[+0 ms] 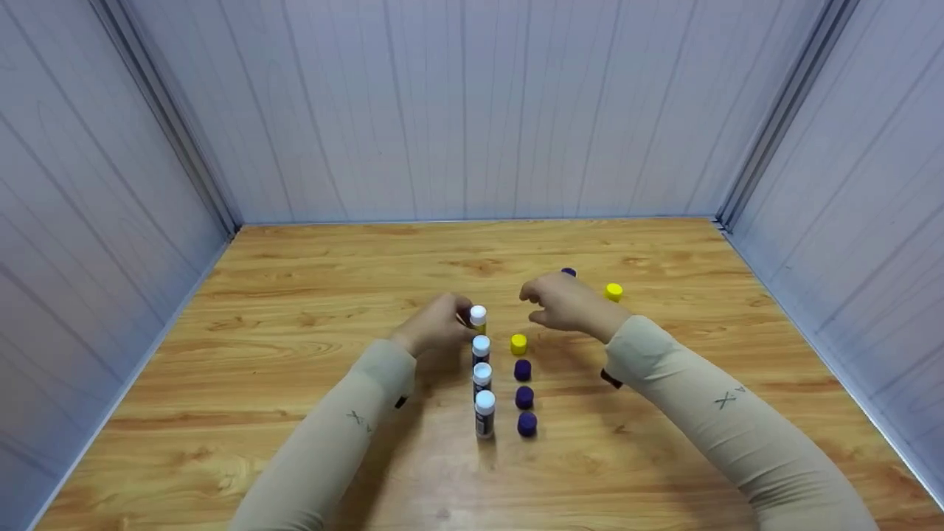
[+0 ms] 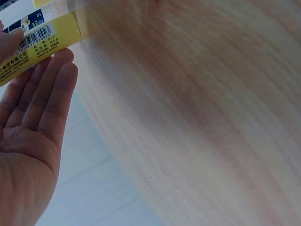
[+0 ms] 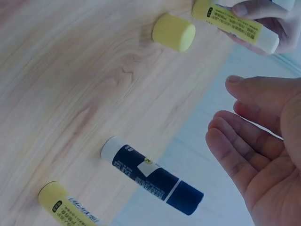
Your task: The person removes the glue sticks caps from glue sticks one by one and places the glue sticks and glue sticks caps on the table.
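A row of uncapped glue sticks stands upright on the wooden table (image 1: pixel 295 295). My left hand (image 1: pixel 459 318) (image 2: pixel 40 59) pinches the farthest one, a yellow glue stick (image 1: pixel 478 318) (image 2: pixel 35 47) (image 3: pixel 235 26), between thumb and fingers. A yellow cap (image 1: pixel 518 343) (image 3: pixel 174 32) sits just right of it, with three purple caps (image 1: pixel 524 397) lined up nearer me. Relaxed and holding nothing, my right hand (image 1: pixel 535 306) (image 3: pixel 225 108) hovers above the table right of the yellow cap.
Behind the right hand stand a capped purple glue stick (image 1: pixel 568 272) (image 3: pixel 150 175) and a capped yellow glue stick (image 1: pixel 613 292) (image 3: pixel 66 207). Grey panel walls (image 1: pixel 472 110) close in the table on the left, right and far sides.
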The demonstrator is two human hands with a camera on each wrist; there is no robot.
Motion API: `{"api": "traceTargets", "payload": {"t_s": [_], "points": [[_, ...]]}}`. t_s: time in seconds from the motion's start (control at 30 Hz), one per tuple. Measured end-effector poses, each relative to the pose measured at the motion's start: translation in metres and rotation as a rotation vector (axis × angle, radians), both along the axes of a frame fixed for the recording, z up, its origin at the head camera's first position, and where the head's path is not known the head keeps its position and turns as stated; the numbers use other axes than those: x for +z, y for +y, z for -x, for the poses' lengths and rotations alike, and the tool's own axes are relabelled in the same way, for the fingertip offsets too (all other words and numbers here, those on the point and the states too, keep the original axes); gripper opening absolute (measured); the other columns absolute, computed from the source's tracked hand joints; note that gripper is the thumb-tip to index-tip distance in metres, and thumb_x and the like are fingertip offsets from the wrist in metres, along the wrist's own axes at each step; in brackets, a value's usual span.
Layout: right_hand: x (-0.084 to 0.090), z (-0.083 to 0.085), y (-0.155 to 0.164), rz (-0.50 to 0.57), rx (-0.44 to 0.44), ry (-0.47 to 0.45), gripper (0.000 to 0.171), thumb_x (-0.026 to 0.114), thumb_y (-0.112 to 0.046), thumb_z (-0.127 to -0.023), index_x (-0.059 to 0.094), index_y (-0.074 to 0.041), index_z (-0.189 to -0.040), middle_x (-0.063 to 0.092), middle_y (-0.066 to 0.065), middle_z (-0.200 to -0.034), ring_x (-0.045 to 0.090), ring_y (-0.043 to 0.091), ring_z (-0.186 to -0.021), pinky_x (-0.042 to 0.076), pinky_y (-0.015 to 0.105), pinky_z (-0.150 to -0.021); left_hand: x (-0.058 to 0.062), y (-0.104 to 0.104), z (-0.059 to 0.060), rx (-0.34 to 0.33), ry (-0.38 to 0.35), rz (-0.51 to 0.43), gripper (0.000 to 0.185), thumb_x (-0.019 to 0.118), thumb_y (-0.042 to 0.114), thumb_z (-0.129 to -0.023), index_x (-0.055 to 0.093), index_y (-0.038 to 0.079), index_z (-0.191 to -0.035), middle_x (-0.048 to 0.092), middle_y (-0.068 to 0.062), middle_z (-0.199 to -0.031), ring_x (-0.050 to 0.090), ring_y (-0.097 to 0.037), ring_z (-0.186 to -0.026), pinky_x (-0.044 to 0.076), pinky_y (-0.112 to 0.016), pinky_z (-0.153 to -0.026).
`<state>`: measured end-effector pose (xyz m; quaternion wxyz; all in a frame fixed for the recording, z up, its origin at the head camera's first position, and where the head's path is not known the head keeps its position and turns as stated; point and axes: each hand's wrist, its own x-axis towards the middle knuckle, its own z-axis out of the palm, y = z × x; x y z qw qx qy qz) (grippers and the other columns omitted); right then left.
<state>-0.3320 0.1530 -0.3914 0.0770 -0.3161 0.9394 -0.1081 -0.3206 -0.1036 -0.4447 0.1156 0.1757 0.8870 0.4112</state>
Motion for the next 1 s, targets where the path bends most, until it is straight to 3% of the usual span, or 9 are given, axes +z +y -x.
{"api": "traceTargets", "payload": {"t_s": [0.37,0.63,0.8,1.0], "points": [[-0.001,0.002,0.010,0.071,-0.072,0.107,0.034,0.075,-0.011,-0.102,0.071,0.002,-0.133,0.073,0.022,-0.134,0.073,0.039,-0.116,0.061,0.052,-0.100,0.001,0.001,0.000,0.017,-0.026,-0.003,0.016,0.076,0.004,-0.097,0.077,0.004,-0.113,0.076,-0.008,-0.108,0.070,-0.024,-0.105,0.059,-0.043,-0.102],[-0.001,0.003,0.017,0.142,-0.172,0.248,0.034,0.075,-0.009,-0.101,0.071,0.005,-0.132,0.073,0.025,-0.132,0.071,0.043,-0.120,0.060,0.056,-0.102,-0.001,0.001,0.002,0.006,0.013,0.011,0.015,0.077,0.004,-0.095,0.078,0.004,-0.110,0.076,-0.008,-0.104,0.069,-0.022,-0.098,0.060,-0.041,-0.096],[-0.001,0.005,0.021,0.154,-0.255,0.268,0.037,0.075,-0.010,-0.101,0.069,0.005,-0.134,0.069,0.026,-0.133,0.065,0.046,-0.125,0.058,0.056,-0.104,0.000,0.001,0.001,0.003,0.015,0.019,0.016,0.077,0.005,-0.095,0.078,0.003,-0.111,0.076,-0.008,-0.104,0.068,-0.021,-0.097,0.059,-0.041,-0.095],[-0.003,0.009,0.026,0.115,-0.302,0.226,0.044,0.073,-0.011,-0.102,0.064,0.005,-0.142,0.063,0.028,-0.146,0.057,0.049,-0.138,0.054,0.059,-0.111,0.000,0.002,0.002,-0.007,0.029,0.035,0.015,0.077,0.005,-0.096,0.079,0.003,-0.110,0.077,-0.008,-0.104,0.068,-0.021,-0.096,0.059,-0.040,-0.093]]}}
